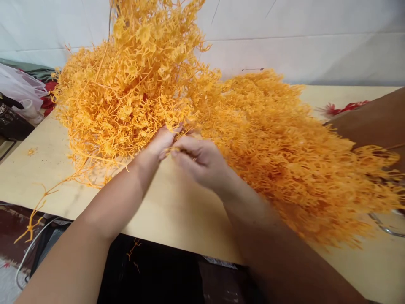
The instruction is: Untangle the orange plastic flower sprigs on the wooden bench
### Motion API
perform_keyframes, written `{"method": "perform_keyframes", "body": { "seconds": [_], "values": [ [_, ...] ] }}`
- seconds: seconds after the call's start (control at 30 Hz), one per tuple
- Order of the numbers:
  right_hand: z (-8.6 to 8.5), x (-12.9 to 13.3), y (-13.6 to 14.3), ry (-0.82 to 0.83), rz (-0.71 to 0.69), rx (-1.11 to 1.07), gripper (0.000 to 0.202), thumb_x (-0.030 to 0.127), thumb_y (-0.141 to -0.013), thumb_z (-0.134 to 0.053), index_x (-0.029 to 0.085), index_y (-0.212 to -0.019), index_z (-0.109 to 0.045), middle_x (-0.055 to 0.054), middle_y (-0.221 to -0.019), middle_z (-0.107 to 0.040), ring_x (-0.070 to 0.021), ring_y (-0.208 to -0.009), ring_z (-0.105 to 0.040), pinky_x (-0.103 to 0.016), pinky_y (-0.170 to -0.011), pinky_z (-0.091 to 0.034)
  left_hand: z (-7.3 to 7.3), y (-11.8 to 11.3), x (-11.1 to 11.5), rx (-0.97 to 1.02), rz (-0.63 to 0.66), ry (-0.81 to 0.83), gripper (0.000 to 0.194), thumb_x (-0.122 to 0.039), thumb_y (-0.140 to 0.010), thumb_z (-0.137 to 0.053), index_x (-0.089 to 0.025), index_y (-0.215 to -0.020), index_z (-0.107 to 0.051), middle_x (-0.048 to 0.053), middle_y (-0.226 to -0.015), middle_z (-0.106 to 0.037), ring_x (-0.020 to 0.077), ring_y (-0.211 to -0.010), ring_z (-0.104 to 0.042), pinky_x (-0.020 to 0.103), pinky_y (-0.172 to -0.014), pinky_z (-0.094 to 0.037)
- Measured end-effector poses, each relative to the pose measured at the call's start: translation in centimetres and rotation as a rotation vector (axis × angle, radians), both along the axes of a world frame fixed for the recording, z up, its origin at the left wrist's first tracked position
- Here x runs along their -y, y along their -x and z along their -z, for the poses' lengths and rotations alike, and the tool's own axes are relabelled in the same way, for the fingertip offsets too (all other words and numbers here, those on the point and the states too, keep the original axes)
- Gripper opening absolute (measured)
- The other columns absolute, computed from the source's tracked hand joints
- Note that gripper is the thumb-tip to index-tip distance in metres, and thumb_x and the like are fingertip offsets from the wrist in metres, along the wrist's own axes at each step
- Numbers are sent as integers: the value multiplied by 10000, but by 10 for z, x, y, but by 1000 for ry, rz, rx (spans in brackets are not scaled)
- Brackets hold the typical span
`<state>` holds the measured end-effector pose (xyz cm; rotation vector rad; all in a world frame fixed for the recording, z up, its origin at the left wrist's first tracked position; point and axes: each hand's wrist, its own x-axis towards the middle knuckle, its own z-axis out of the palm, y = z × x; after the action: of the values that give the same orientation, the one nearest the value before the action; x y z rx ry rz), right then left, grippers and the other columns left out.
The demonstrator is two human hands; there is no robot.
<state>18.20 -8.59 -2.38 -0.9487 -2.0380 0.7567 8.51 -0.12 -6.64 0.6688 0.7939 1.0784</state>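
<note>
A large bunch of orange dried flowers (133,84) with thin branching stems stands and spreads over the left of the table. My left hand (166,137) is closed at its base, with most of the fingers hidden among the sprigs. Just to the right, my right hand (204,162) has thumb and forefinger pinched on a thin orange stem, close against the left hand. A second orange mass (300,156) of the same dried flowers lies to the right, blurred, behind and beside my right forearm. One loose branching stem (46,194) hangs over the table's front edge.
The pale wooden table (186,223) meets a white tiled wall (284,46). At the left are a clear plastic bag (22,84) and a black container (14,120). Red sprigs (344,108), a brown object (373,118) and a curved metal piece (387,229) are at the right.
</note>
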Motion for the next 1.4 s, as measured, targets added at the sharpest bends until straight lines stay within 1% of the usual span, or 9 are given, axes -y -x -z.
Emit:
{"method": "perform_keyframes", "body": {
  "seconds": [0.2,0.33,0.43,0.53,0.67,0.77,0.93,1.13,1.4],
  "values": [
    [16,-36,-35,209,547,-352,133,160,-693,-476,212,-579,-430,36,-463,-443,-72,-365,-346,-232,-385,-261,2,8,-1,-41,133,-5,111,-160,-807,-532,-119,-903,-568,81,-883,-673,179,-908,-636,423,-930,-436],
    [16,-41,-42,270,617,-357,142,93,-653,-477,213,-700,-536,63,-405,-394,-66,-340,-304,-209,-356,-218,2,8,-3,-35,151,-7,142,-172,-818,-522,-109,-936,-565,123,-984,-667,209,-993,-624,443,-952,-427],
    [14,-40,-44,420,523,-219,226,75,-661,-438,191,-789,-583,68,-400,-387,-62,-342,-288,-199,-352,-214,2,7,-4,-38,147,-13,153,-186,-812,-538,-103,-937,-565,126,-1008,-665,211,-1008,-619,440,-967,-421],
    [11,-37,-46,539,365,-39,134,167,-742,-448,178,-763,-580,46,-456,-420,-69,-373,-342,-209,-372,-265,2,6,-4,-39,134,-6,165,-184,-818,-527,-100,-955,-566,119,-985,-673,200,-987,-626,432,-975,-418],
    [16,-35,-43,344,191,145,247,417,-745,-556,181,-813,-583,-29,-742,-598,-137,-647,-539,-267,-589,-421,3,6,-3,-16,113,-1,189,-155,-824,-497,-103,-995,-559,101,-969,-677,174,-947,-636,397,-958,-436],
    [26,-36,-36,207,200,229,267,424,-727,-570,180,-835,-583,-46,-919,-622,-178,-839,-556,-299,-737,-413,3,6,-3,-7,88,9,178,-137,-824,-484,-106,-987,-549,74,-886,-682,149,-855,-651,358,-904,-470],
    [24,-32,-24,159,173,377,258,333,-798,-446,175,-595,-444,20,-568,-455,-96,-546,-414,-244,-554,-305,2,0,-4,-33,44,-17,99,-100,-794,-490,-124,-864,-556,-9,-629,-622,88,-576,-596,269,-735,-503],
    [6,-19,-17,-8,202,576,279,263,-786,-439,173,-532,-371,18,-510,-379,-78,-489,-313,-254,-532,-225,-1,-12,-1,-119,-77,-36,99,-56,-756,-470,-132,-736,-531,-44,-524,-530,43,-433,-445,196,-583,-432],
    [-6,4,-2,52,-214,364,309,247,-802,-411,176,-525,-294,51,-476,-291,-46,-447,-252,-214,-467,-207,-11,-9,10,-189,-56,-123,111,-137,-817,-470,-115,-777,-571,19,-654,-618,50,-516,-486,173,-560,-408]
  ]
}}
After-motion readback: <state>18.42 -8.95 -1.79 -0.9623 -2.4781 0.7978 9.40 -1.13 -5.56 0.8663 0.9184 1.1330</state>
